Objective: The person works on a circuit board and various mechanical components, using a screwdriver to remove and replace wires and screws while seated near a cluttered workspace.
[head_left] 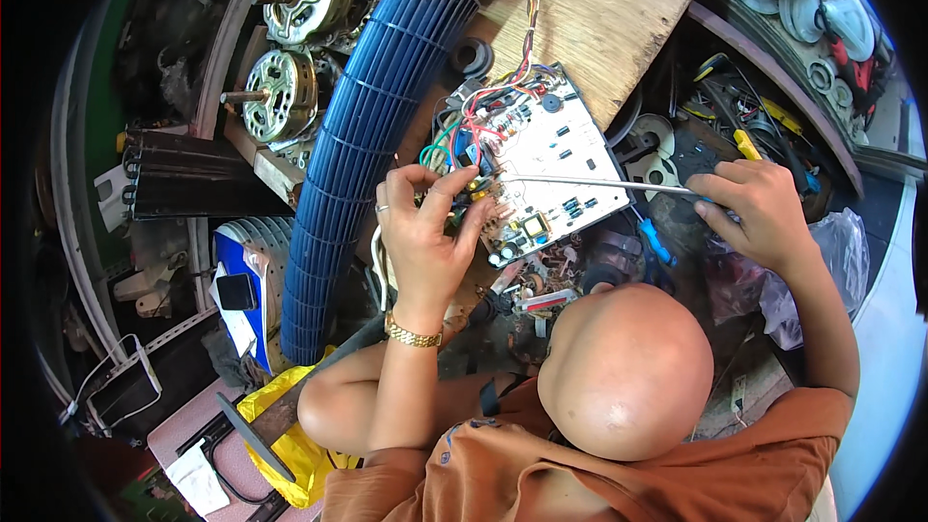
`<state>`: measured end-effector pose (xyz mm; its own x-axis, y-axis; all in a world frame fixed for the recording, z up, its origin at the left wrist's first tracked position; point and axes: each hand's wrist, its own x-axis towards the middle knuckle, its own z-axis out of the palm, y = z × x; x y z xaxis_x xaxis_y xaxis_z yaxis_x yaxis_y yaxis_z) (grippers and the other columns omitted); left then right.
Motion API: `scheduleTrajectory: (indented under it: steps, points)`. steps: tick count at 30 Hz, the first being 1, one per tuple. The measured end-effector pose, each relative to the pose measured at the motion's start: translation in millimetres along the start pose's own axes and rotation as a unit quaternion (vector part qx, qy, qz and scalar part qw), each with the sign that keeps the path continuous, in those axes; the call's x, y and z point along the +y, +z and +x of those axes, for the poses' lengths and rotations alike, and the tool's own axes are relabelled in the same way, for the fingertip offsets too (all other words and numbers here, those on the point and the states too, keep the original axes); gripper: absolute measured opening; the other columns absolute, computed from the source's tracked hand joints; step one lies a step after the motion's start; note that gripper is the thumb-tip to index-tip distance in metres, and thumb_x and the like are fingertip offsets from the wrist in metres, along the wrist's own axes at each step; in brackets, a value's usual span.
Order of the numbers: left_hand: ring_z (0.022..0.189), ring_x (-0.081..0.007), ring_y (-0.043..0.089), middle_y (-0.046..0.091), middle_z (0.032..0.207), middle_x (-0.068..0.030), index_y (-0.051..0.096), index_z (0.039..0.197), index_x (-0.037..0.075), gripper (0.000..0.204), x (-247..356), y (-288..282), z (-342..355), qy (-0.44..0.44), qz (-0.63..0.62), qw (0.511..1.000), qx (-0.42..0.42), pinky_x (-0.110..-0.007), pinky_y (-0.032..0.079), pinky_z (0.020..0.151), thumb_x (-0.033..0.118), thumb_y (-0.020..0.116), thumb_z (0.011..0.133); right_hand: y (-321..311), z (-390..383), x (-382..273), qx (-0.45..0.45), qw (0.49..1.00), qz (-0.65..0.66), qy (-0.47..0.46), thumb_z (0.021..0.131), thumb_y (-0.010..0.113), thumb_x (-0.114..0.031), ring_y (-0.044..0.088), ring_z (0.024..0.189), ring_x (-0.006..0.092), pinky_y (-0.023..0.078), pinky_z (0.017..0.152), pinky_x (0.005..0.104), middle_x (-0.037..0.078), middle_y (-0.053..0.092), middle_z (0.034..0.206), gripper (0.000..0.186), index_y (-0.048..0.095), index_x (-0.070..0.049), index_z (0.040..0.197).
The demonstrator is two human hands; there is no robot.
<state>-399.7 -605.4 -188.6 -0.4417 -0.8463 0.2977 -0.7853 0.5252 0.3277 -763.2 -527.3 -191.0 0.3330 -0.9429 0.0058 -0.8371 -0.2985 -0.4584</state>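
Note:
A white circuit board [570, 159] with small components lies on a wooden board, its upper left side crowded with red, green and black wires [471, 126]. My right hand [752, 208] is closed around the handle end of a long screwdriver [599, 181]. Its metal shaft crosses the circuit board, and the tip reaches parts near the left edge. There my left hand [430, 227], with a ring and a gold watch, has thumb and fingers curled in at the wires and a yellow part. What exactly lies between those fingertips is partly hidden.
A long blue cylindrical blower fan [353, 145] stands left of the circuit board. Two motors [280, 97] with shafts sit farther left. A blue-handled screwdriver [655, 240] lies beside the board's lower right corner. Loose metal parts, tools and clear plastic bags [822, 275] crowd the right side.

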Motion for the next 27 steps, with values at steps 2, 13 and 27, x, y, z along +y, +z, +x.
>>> scheduleTrajectory:
  steps: [2,13,27]
  points:
    - [0.095,-0.0271,0.061,0.058,0.111,-0.0098,0.074,0.111,0.013,0.034,0.2,6.9,-3.9,-0.008,-0.011,1.0,0.008,-0.039,0.05,0.085,0.012,0.086,0.079,-2.5,3.1,-5.0,0.013,1.0,-0.011,-0.01,0.083,0.073,-0.02,0.063,0.066,0.0291,0.048,0.059,0.0443,0.007,0.058,0.069,0.018,0.074,-0.011,0.098]
    - [0.096,-0.0268,0.066,0.067,0.104,-0.012,0.072,0.097,0.006,0.014,-14.3,40.7,-18.3,-0.045,-0.135,0.984,0.108,-0.037,0.053,0.082,0.005,0.08,0.085,-14.0,29.5,-4.2,-0.03,0.998,-0.02,-0.057,0.086,0.071,-0.021,0.064,0.064,0.0316,0.047,0.057,0.0448,0.008,0.061,0.069,0.017,0.075,-0.011,0.099]
    - [0.088,-0.023,0.065,0.067,0.097,-0.0131,0.058,0.096,0.002,0.011,-11.9,68.0,-16.9,-0.15,-0.334,0.889,0.276,-0.034,0.054,0.082,0.003,0.069,0.094,61.0,36.3,40.1,-0.165,0.945,0.281,-0.027,0.094,0.065,-0.022,0.071,0.076,0.032,0.054,0.07,0.0431,0.013,0.075,0.085,0.02,0.074,-0.005,0.101]
